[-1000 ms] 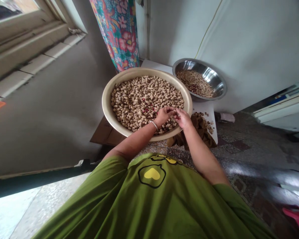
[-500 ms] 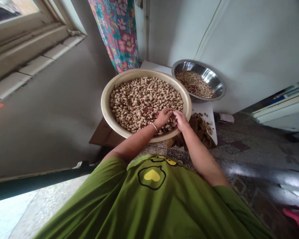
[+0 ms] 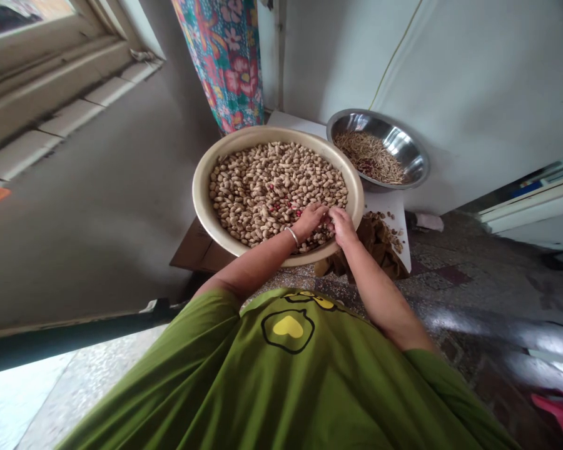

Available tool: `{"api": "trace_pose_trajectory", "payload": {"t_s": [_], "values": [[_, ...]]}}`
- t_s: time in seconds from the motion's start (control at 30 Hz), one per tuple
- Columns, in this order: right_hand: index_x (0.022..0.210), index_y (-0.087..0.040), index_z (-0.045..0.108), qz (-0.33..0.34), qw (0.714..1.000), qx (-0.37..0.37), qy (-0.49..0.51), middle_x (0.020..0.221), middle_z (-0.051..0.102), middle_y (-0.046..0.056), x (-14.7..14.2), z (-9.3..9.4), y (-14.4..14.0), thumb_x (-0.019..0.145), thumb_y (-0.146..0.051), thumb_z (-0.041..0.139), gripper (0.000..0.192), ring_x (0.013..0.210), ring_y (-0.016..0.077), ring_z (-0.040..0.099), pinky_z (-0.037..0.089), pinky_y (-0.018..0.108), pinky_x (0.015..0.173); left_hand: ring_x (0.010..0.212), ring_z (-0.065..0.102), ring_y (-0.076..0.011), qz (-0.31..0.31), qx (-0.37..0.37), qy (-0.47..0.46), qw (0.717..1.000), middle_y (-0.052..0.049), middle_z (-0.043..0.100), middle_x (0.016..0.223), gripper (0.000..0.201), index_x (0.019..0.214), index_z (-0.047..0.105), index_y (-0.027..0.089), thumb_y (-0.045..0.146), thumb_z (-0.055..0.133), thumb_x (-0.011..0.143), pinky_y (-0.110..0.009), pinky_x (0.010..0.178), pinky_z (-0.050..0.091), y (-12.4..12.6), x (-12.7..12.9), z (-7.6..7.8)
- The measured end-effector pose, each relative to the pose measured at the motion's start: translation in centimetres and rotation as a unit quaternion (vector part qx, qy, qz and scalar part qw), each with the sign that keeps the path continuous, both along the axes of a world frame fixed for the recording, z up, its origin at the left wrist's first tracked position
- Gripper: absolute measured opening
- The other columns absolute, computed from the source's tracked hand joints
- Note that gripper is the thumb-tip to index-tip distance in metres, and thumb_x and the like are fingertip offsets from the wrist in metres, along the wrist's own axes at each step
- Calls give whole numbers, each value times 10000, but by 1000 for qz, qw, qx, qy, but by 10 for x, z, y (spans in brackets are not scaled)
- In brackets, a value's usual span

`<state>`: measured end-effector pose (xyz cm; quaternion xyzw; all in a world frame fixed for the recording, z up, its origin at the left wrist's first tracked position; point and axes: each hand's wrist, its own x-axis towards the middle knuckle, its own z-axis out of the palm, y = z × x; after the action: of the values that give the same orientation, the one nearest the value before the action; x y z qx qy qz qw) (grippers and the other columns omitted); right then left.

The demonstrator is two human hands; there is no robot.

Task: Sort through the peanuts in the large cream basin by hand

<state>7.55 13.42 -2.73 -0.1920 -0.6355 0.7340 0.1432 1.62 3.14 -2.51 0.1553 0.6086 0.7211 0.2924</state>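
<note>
A large cream basin (image 3: 201,197) is filled with unshelled peanuts (image 3: 263,175), and a few red kernels (image 3: 281,206) lie among them near the middle. Over the basin's near right side, my left hand (image 3: 311,220) and my right hand (image 3: 342,226) meet fingertip to fingertip. Both hands are closed, thumbs and fingers pinched together around a peanut that the fingers mostly hide. A pale bracelet (image 3: 292,236) circles my left wrist. The peanuts lie just below both hands.
Behind to the right, a steel bowl (image 3: 415,165) holds empty shells and some dark red bits. A brown cloth (image 3: 375,247) and loose peanuts lie on the white table (image 3: 398,206). A floral curtain (image 3: 237,69) hangs behind the basin; cardboard (image 3: 187,247) sits at its left.
My hands stay together over the same part of the basin, with only small finger movements. The whole view has shifted slightly.
</note>
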Motion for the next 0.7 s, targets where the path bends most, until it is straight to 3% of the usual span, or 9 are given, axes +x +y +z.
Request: {"api": "trace_pose_trajectory", "payload": {"t_s": [0.23, 0.33, 0.57, 0.7], "values": [[726, -195, 534, -2, 1000, -4, -15, 583, 447, -48, -2, -1, 2, 679, -567, 784, 450, 488, 64, 329, 166, 197, 426, 492, 362, -82, 14, -25, -43, 999, 31, 493, 633, 91, 871, 501, 187, 248, 492, 938, -212, 479, 250, -1, 4, 2], [704, -195, 509, 5, 1000, -3, -20, 570, 431, -51, -2, 0, 1, 639, -585, 808, 496, 500, 66, 324, 167, 193, 431, 477, 339, -80, -3, -12, -80, 997, 32, 459, 615, 156, 846, 492, 188, 284, 446, 960, -213, 473, 241, -2, 3, 5], [702, -197, 484, 4, 1000, -3, -27, 558, 411, -59, -2, 2, -1, 683, -598, 804, 513, 473, 60, 306, 161, 206, 422, 505, 399, -89, -2, -15, -45, 999, 16, 506, 647, 188, 838, 500, 186, 315, 466, 970, -217, 492, 250, -2, 3, 1], [765, -189, 557, -19, 1000, -5, -22, 599, 468, -53, -3, 0, 0, 694, -595, 795, 476, 476, 58, 334, 172, 198, 413, 523, 414, -99, 9, -17, -65, 998, 9, 520, 655, 152, 857, 529, 176, 239, 437, 960, -230, 507, 270, -1, 7, 4]]}}
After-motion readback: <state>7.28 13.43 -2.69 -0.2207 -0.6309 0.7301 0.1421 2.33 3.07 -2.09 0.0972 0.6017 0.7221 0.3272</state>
